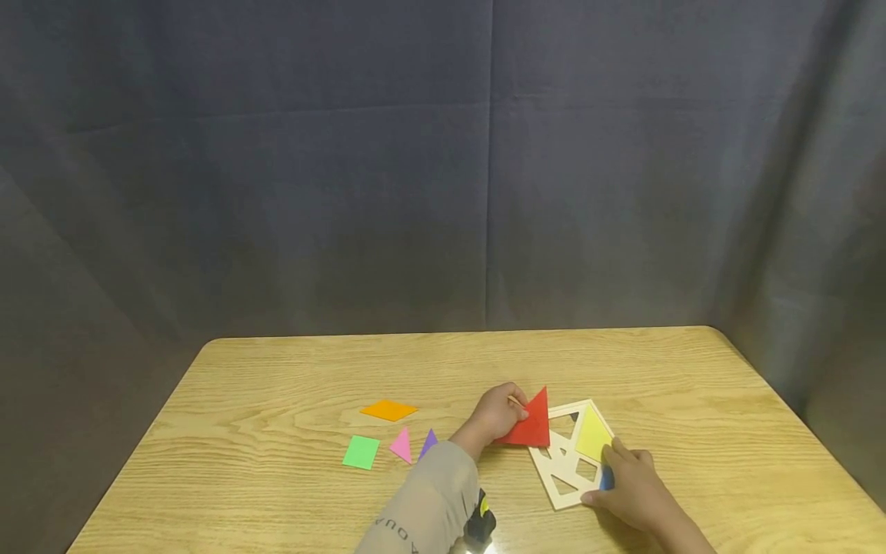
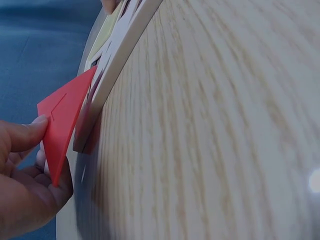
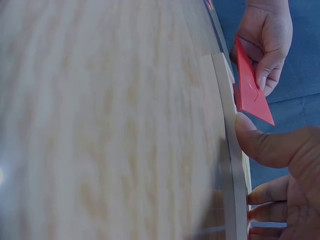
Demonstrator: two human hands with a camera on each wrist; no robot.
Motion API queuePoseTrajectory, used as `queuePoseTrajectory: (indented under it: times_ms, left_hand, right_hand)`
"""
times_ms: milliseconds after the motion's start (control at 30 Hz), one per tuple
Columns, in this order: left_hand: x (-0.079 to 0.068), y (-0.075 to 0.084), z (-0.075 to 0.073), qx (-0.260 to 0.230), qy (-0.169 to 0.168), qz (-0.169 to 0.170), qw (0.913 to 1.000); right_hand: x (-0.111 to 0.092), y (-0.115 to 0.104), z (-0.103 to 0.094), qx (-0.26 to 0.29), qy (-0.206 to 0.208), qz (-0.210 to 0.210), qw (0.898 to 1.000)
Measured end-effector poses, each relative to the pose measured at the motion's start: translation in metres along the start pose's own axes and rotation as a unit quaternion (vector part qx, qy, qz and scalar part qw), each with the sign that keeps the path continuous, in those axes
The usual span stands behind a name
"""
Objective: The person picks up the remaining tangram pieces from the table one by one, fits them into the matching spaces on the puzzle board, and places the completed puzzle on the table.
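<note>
My left hand (image 1: 500,414) pinches a red triangle piece (image 1: 533,425) between thumb and fingers, tilted over the left edge of a pale wooden puzzle frame (image 1: 564,463). In the left wrist view the red triangle (image 2: 65,117) has one corner at the frame's edge; whether it touches cannot be told. On the right side of the frame, my right hand (image 1: 633,486) grips the rim, thumb at the near edge and fingers on the far side. A yellow piece (image 1: 592,435) lies in the frame. Part of a blue piece (image 1: 607,478) shows beside the right hand, which hides the rest.
Left of the left arm lie an orange parallelogram (image 1: 389,410), a green square (image 1: 361,452), a pink triangle (image 1: 402,445) and a purple triangle (image 1: 428,443) partly covered by the sleeve. A black device (image 1: 479,526) sits at the left wrist. A dark curtain (image 1: 346,192) hangs behind the wooden table (image 1: 277,462).
</note>
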State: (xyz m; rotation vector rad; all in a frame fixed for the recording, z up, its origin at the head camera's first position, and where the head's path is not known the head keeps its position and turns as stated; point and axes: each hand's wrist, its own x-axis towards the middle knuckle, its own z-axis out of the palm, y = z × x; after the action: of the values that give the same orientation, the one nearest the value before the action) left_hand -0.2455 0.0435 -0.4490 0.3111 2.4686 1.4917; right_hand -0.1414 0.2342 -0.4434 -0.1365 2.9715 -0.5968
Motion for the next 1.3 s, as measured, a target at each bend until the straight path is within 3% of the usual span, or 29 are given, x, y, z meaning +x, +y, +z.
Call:
queuePoseTrajectory:
  times_ms: [267, 867, 1000, 1167, 1300]
  left_hand:
    - [-0.001, 0.003, 0.004, 0.005, -0.004, 0.007, 1.0]
    - [-0.002, 0.006, 0.017, 0.088, 0.009, 0.039, 0.9953]
    - [-0.004, 0.009, 0.018, 0.146, 0.013, 0.066, 0.9871]
    - [-0.006, 0.009, 0.019, 0.227, 0.011, 0.112, 0.9674]
    - [-0.006, 0.01, 0.021, 0.253, 0.009, 0.13, 0.9587]
  right_hand:
    - [0.0, -0.002, 0.001, -0.006, 0.003, -0.004, 1.0]
    - [-0.001, -0.006, 0.002, -0.011, 0.009, -0.012, 1.0]
    - [-0.002, -0.006, 0.002, -0.011, 0.009, -0.013, 1.0]
    - [-0.002, -0.007, 0.002, -0.011, 0.008, -0.01, 1.0]
    - [-0.002, -0.007, 0.002, -0.012, 0.009, -0.01, 1.0]
